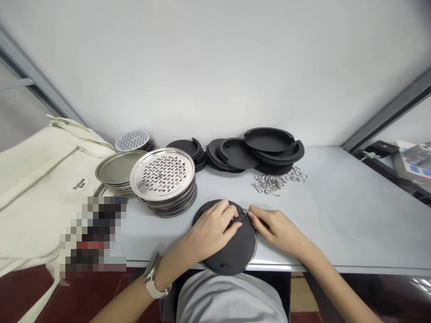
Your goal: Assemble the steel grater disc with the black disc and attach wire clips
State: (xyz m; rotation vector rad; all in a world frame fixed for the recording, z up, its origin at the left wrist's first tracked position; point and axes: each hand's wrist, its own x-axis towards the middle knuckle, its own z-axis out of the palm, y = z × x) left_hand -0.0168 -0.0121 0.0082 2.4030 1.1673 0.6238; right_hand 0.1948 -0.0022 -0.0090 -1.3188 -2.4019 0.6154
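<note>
A black round disc (232, 251) with a shiny metal rim along its right side lies at the table's front edge, partly over it. My left hand (218, 224) rests on top of the disc, fingers curled, thumb and fingertips near a slot by its upper right. Just right of the disc, my right hand (272, 226) pinches a small metal wire hook (245, 209) at the disc's upper right edge. Beyond the hands lie a loose pile of metal hooks (268, 184) and a smaller group of wire pieces (296, 175).
Stacked metal grater discs (164, 175) stand at the left, beside plain metal discs (119, 168) and another perforated disc (133, 141). Black round parts (269, 140) are piled along the wall. A cream bag (37, 179) lies far left; a packaged item (417, 161) is far right.
</note>
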